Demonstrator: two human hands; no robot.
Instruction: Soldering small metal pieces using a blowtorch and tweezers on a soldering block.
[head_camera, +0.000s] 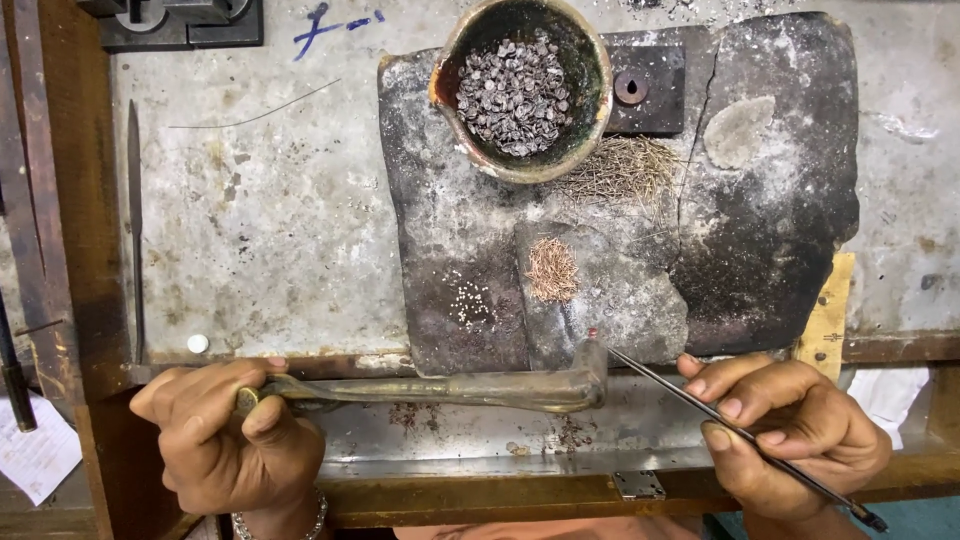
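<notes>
brass blowpipe (450, 388) lies level along front edge of table (270, 230), bent tip up at dark slab (760, 230). left hand (225, 435), grip clamped on pipe's left end. thin metal rod (735, 428) slants from pipe tip down to right; right hand (790, 430), grip pinched shut on it. on slab: reddish wire bits (552, 270), tiny pale beads (470, 300), straw-coloured wire heap (625, 170). clay bowl (590, 115) of small dark rings at slab's top edge. long file (134, 230) lies at table's left.
</notes>
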